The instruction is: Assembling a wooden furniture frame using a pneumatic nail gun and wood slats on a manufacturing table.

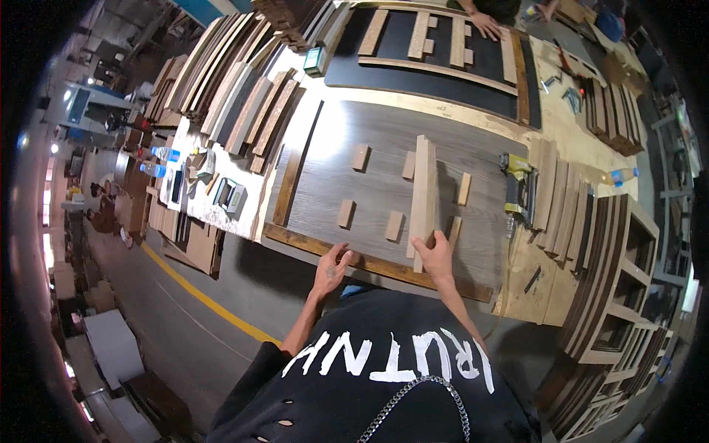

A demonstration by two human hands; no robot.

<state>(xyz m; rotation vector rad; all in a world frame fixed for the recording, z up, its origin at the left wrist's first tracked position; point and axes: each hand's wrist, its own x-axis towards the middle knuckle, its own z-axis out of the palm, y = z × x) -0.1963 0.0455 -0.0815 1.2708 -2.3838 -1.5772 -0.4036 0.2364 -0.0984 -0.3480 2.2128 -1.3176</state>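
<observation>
A grey wood-grain panel [325, 177] lies flat on the bench before me. Dark brown strips edge it, one along the left [295, 177] and one along the front [384, 267]. My right hand [436, 258] grips the near end of pale wooden strips [423, 192], which run away from me over the panel; how many strips there are is hard to tell. Several small wooden blocks lie spaced about the panel, among them one block [360, 158] and another [346, 214]. At the front strip, my left hand [334, 270] rests with thumb and fingers apart, holding nothing.
A yellow-green nail gun [517, 181] lies right of the panel, beside stacked strips [554, 192]. Beyond is a black panel [399, 44] with strips on it and another person's hand [485, 25]. More strips [251, 111], a stapler-like green box [314, 62] and bottles [165, 153] stand left.
</observation>
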